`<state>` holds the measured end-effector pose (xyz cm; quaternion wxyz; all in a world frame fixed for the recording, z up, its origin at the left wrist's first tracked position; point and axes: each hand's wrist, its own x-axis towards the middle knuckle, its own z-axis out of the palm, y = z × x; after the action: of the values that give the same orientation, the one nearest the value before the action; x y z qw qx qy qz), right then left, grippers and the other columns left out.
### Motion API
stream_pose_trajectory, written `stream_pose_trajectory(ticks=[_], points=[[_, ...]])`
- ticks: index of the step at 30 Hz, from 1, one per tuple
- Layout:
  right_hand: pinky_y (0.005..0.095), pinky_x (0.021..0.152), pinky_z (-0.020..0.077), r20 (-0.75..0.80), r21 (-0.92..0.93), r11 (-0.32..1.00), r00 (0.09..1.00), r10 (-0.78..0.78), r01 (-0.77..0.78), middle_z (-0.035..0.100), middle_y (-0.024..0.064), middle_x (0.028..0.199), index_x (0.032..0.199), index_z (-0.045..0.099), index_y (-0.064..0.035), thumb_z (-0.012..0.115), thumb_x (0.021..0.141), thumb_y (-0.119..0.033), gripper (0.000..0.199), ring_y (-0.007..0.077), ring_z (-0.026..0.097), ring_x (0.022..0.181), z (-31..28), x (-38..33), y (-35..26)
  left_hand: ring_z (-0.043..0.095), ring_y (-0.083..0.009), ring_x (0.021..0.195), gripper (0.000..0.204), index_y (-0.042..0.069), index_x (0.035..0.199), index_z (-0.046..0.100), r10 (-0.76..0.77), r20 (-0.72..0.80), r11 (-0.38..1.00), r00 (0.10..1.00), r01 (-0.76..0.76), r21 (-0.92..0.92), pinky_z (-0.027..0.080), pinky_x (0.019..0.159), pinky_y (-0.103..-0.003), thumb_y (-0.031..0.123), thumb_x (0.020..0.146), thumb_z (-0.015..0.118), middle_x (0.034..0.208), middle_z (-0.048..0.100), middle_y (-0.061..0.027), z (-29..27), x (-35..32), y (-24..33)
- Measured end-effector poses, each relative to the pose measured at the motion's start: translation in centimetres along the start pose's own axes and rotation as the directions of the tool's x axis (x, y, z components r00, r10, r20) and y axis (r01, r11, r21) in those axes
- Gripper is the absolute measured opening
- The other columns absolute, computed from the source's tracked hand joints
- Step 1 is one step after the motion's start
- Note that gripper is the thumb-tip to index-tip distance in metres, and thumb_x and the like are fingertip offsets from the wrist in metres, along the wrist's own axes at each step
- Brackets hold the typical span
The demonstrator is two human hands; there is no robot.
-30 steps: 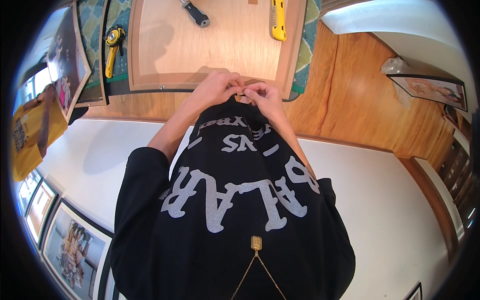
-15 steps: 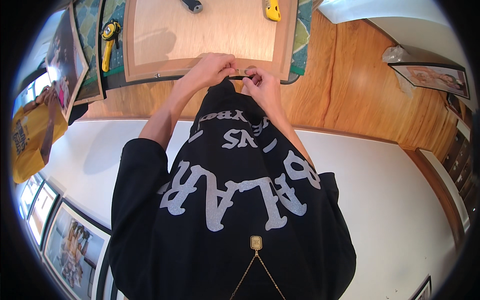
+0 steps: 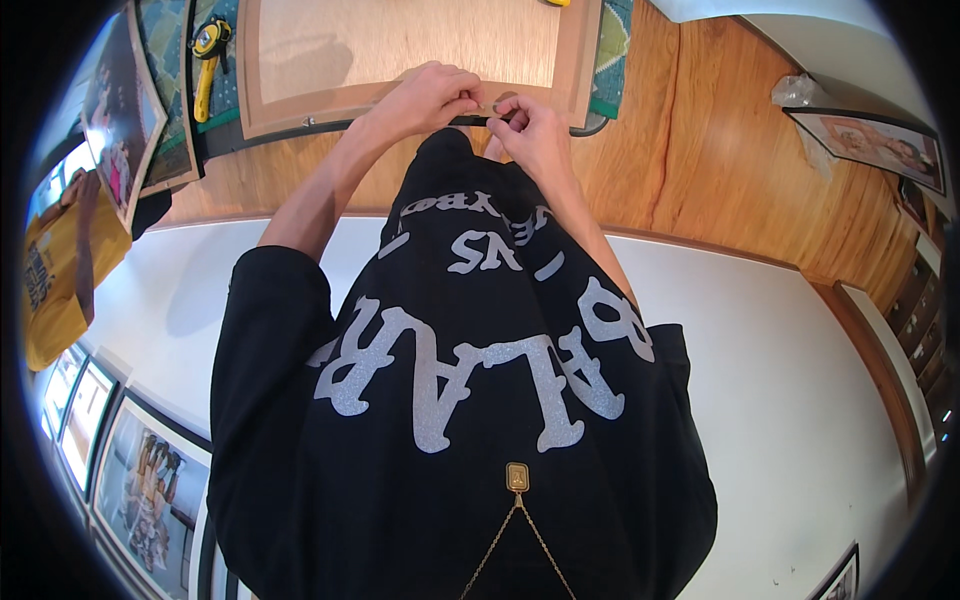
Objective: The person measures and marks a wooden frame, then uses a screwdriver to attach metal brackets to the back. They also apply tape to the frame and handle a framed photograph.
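A flat framed panel (image 3: 400, 50) with a pale wood back and brown tape border lies at the top of the view. My left hand (image 3: 440, 97) is at its near edge, thumb and fingers pinched together. Close beside it my right hand (image 3: 532, 132) also pinches, fingertips almost meeting the left ones. Something tiny sits between the fingertips, too small to make out. Farther left along the same edge, a small metal fitting (image 3: 309, 121) is attached.
A yellow and black tape measure (image 3: 210, 40) rests on the patterned green cloth (image 3: 226, 88) at left. Part of a yellow tool (image 3: 556, 2) shows at the top. A person in a yellow shirt (image 3: 65, 275) stands at far left near framed pictures. Another framed picture (image 3: 870, 145) leans at right.
The view has shifted, so the panel and both hands sit higher; a grey-handled tool has left the top edge. Both hands stay pinched at the panel's near edge.
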<state>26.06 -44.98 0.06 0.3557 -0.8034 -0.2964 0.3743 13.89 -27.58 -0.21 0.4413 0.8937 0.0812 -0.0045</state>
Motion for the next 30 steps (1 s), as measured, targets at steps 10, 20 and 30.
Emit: stream_pose_trajectory(ticks=[10,20,30], points=[[0.0358,0.060,0.0501,0.002,0.011,1.000,1.000,0.010,-0.010,0.065,0.0086,0.063,0.091,0.073,-0.0058,0.078,0.076,-0.019,0.020,0.0225,0.065,0.059,0.09,0.24,0.25,0.058,-0.0260,0.073,0.008,0.008,0.091,0.068,-0.023,0.034,0.999,0.999,0.024,-0.034,0.045,0.072,-0.038,0.014,0.086,0.070,0.074,0.062,-0.0062,-0.26,-0.02,-0.26],[0.0354,0.060,0.0510,-0.001,-0.005,1.000,1.000,0.002,-0.002,0.065,0.0081,0.064,0.091,0.073,-0.0056,0.078,0.075,-0.020,0.022,0.0223,0.065,0.059,0.07,0.30,0.31,0.060,-0.0252,0.076,0.009,0.008,0.092,0.068,0.020,0.017,1.000,1.000,-0.020,0.021,0.046,0.076,-0.037,0.014,0.086,0.070,0.078,0.063,-0.0056,-0.14,-0.18,-0.20],[0.0354,0.060,0.0508,0.008,0.008,1.000,1.000,0.014,-0.014,0.066,0.0079,0.065,0.091,0.074,-0.0059,0.079,0.074,-0.021,0.023,0.0221,0.065,0.060,0.08,0.40,0.49,0.060,-0.0231,0.078,0.009,0.010,0.094,0.069,-0.054,0.009,0.998,0.999,0.054,-0.023,0.047,0.077,-0.036,0.014,0.086,0.072,0.078,0.063,-0.0040,0.07,-0.69,-0.45]])
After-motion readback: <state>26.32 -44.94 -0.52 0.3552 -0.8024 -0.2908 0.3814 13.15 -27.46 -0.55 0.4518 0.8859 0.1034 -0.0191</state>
